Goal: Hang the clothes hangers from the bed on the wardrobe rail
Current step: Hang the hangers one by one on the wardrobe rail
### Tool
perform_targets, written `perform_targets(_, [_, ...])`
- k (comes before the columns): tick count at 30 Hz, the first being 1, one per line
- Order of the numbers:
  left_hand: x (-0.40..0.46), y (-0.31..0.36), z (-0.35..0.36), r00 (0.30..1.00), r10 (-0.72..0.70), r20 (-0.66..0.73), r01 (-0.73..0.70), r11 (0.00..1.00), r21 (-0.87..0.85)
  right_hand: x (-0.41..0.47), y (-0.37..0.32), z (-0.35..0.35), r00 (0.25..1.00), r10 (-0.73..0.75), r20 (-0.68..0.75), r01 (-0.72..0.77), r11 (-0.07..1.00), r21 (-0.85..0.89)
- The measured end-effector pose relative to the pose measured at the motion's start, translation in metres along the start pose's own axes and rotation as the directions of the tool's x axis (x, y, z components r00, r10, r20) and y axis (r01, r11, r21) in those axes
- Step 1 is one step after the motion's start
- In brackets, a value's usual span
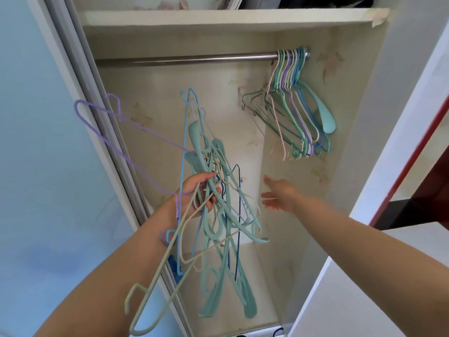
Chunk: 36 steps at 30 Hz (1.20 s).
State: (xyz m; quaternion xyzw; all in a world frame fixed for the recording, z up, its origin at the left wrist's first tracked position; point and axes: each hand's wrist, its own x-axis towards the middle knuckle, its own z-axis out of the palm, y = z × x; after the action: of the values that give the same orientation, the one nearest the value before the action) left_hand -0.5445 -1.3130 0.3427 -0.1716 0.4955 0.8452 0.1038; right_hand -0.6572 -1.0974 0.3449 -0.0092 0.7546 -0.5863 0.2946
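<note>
My left hand grips a tangled bundle of hangers, teal, blue, beige and dark blue, held in front of the open wardrobe. A purple wire hanger sticks out of the bundle to the upper left. My right hand is open and holds nothing, just right of the bundle, fingers pointing toward it. Above runs the metal wardrobe rail. Several pastel hangers hang bunched at its right end.
A white shelf with folded items sits above the rail. The sliding door frame stands to the left, with a pale blue wall beyond. A white wardrobe side panel is on the right, and a dark red-edged piece of furniture behind it.
</note>
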Motion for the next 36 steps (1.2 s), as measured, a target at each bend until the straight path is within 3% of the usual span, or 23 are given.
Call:
perform_targets(2, [0.0, -0.001, 0.001, 1.0, -0.001, -0.008, 0.001, 1.0, -0.002, -0.008, 0.016, 0.02, 0.97, -0.233, 0.065, 0.239, 0.882, -0.405])
perform_targets(4, [-0.001, -0.002, 0.002, 1.0, -0.002, -0.011, 0.002, 1.0, -0.001, -0.022, 0.019, 0.036, 0.876, -0.425, 0.227, 0.468, 0.643, -0.606])
perform_targets(8, [-0.004, -0.005, 0.0, 1.0, 0.004, -0.006, -0.004, 1.0, -0.02, -0.036, 0.023, 0.053, 0.835, -0.277, 0.476, 0.549, 0.49, -0.677])
perform_targets(11, [-0.006, -0.007, -0.003, 1.0, -0.007, 0.021, 0.008, 0.999, -0.039, -0.039, 0.037, 0.058, 0.842, -0.196, 0.503, 0.54, 0.322, -0.778])
perform_targets(18, [-0.01, -0.002, -0.008, 1.0, 0.009, 0.009, -0.008, 0.996, -0.089, -0.01, 0.092, 0.044, 0.885, -0.294, 0.361, 0.435, 0.244, -0.867])
perform_targets(22, [-0.007, 0.006, -0.003, 0.999, 0.03, -0.018, -0.031, 0.997, -0.064, 0.001, 0.123, 0.021, 0.807, -0.538, 0.242, 0.403, 0.205, -0.892])
perform_targets(24, [-0.005, 0.009, -0.001, 0.999, 0.028, -0.027, -0.029, 0.998, -0.055, 0.003, 0.132, 0.008, 0.772, -0.614, 0.165, 0.385, 0.244, -0.89])
perform_targets(28, [0.0, 0.01, 0.006, 1.0, 0.008, -0.016, -0.009, 0.997, -0.072, 0.004, 0.143, -0.014, 0.823, -0.543, 0.165, 0.417, 0.383, -0.824])
perform_targets(36, [0.011, 0.0, 0.015, 0.995, 0.022, 0.096, -0.015, 0.997, -0.07, 0.003, 0.163, -0.031, 0.588, -0.805, 0.076, 0.556, 0.334, -0.761])
